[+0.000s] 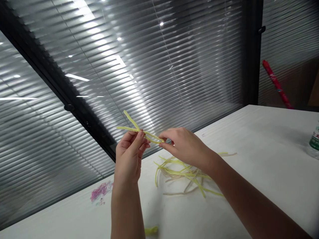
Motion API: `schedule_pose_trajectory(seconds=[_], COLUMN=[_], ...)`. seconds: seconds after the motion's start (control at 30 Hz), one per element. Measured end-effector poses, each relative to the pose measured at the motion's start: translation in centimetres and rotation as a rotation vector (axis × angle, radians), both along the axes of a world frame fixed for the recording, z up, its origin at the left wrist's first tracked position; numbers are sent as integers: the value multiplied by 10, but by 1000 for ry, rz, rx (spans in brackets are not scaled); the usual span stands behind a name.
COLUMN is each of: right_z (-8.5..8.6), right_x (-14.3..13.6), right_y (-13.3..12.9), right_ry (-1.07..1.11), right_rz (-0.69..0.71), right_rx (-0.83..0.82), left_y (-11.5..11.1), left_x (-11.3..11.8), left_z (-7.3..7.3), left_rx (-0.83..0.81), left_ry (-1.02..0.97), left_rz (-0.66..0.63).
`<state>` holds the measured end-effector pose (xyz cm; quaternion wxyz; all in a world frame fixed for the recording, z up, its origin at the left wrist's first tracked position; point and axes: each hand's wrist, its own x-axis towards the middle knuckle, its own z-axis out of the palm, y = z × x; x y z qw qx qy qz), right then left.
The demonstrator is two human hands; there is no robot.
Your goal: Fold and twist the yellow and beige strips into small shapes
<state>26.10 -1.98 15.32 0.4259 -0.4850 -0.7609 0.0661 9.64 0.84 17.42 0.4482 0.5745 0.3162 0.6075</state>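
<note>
A yellow fuzzy stem (153,136) is bent into a narrow loop, with its two free ends crossing and spreading to the upper left. My left hand (133,146) pinches it near the crossing between thumb and fingers. At the loop's rounded right end, my right hand (180,142) grips it with thumb and forefinger. Both hands are raised above the table. Below my right hand lies a loose pile of yellow and beige stems (183,172), partly covered by my right forearm.
The white table (274,132) meets a glass wall with blinds (189,66). A clear bottle with a green label (314,141) stands at the right edge. Pink scribbles (101,192) mark the tabletop at left. A yellow item (151,230) lies at the bottom. Behind is a red tube (276,83).
</note>
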Motion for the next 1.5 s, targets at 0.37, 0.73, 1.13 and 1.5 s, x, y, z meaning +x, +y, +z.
schedule_pose_trajectory(seconds=[0.37,0.73,1.13,1.5], right_z=[-3,-6,-4,-3], right_x=[1,-2,3,2], right_y=[5,6,8,18], right_ry=[21,22,286,739], right_rz=[22,57,8,285], right_rx=[-3,37,35,-48], left_y=[0,2,3,-7], left_x=[5,6,7,17], left_z=[-1,-3,-10,-12], left_rx=[7,27,88,210], left_ry=[19,63,370,640], left_rz=[30,60,-17,-123])
